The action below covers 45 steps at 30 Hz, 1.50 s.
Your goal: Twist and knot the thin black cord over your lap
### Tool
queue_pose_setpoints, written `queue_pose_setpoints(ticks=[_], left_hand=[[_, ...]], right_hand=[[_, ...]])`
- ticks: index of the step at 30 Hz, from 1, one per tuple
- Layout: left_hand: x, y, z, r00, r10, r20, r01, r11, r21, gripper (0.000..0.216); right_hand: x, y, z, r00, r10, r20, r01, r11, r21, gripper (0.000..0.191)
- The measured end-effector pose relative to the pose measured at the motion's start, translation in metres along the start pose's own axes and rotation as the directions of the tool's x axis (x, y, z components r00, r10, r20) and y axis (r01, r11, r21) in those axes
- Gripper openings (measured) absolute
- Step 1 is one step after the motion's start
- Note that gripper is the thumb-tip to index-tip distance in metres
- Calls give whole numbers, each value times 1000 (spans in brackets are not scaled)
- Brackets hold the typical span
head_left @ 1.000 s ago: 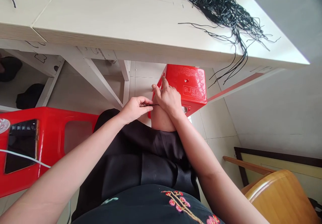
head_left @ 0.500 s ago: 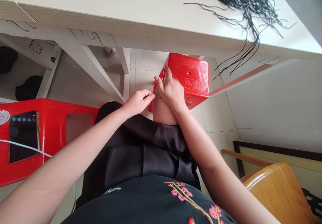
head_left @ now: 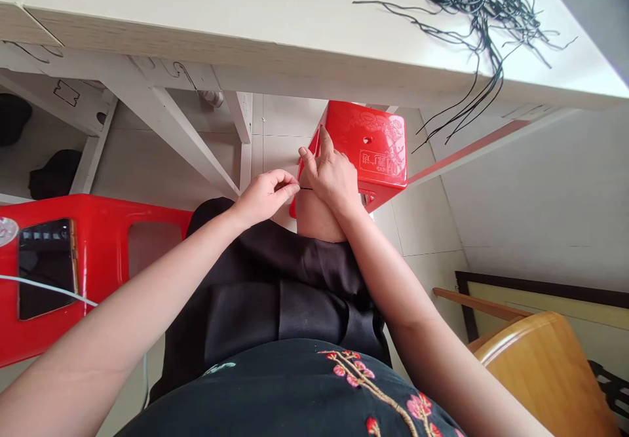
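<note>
Between the thumb and fingertips of my left hand point(head_left: 269, 193) is pinched the end of a thin black cord point(head_left: 306, 189). The cord runs a short way across my bare knee point(head_left: 317, 217) and goes under my right hand point(head_left: 333, 178). That hand lies flat on the knee, its thumb and index finger stretched apart; the other fingers and the cord beneath the palm are hidden. Just beyond stands a red plastic stool point(head_left: 378, 139). On the table above, a tangled bundle of black cords point(head_left: 484, 11) hangs partly over the edge.
The pale table point(head_left: 196, 4) spans the top, with white legs point(head_left: 171, 135) below. A second red stool point(head_left: 103, 240) at left bears a phone point(head_left: 46, 268) and a white cable point(head_left: 49, 286). A wooden chair point(head_left: 550, 371) stands at lower right.
Both hands keep almost the same pose on the knee. The whole view has shifted very slightly, and the cord is still pinched in my left hand.
</note>
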State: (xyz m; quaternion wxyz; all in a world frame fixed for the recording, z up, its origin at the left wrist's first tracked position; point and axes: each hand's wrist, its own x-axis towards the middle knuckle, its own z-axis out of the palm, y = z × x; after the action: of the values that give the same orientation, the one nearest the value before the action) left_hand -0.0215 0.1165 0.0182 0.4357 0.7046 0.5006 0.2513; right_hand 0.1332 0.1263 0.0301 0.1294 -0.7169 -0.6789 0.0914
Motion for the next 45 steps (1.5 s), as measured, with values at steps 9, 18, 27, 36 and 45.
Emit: queue_pose_setpoints(ticks=[9, 18, 27, 36, 45], left_hand=[[-1, -6, 1, 1000, 18, 22, -15, 993, -114, 24], [-2, 0, -2, 999, 25, 44, -26, 999, 20, 29], [-3, -8, 2, 998, 46, 32, -43, 995, -92, 18], [-2, 1, -3, 998, 39, 41, -38, 999, -22, 29], [-5, -8, 0, 996, 16, 91, -9, 996, -84, 19]], right_hand=[[-1, 0, -1, 1000, -5, -2, 5, 1000, -5, 76], [-1, 0, 1, 1000, -9, -13, 9, 1000, -12, 77], [-1, 0, 1, 1000, -14, -25, 14, 1000, -10, 74], [-3, -1, 1, 999, -13, -49, 12, 1000, -9, 72], [-4, -2, -2, 998, -17, -62, 18, 1000, 16, 70]])
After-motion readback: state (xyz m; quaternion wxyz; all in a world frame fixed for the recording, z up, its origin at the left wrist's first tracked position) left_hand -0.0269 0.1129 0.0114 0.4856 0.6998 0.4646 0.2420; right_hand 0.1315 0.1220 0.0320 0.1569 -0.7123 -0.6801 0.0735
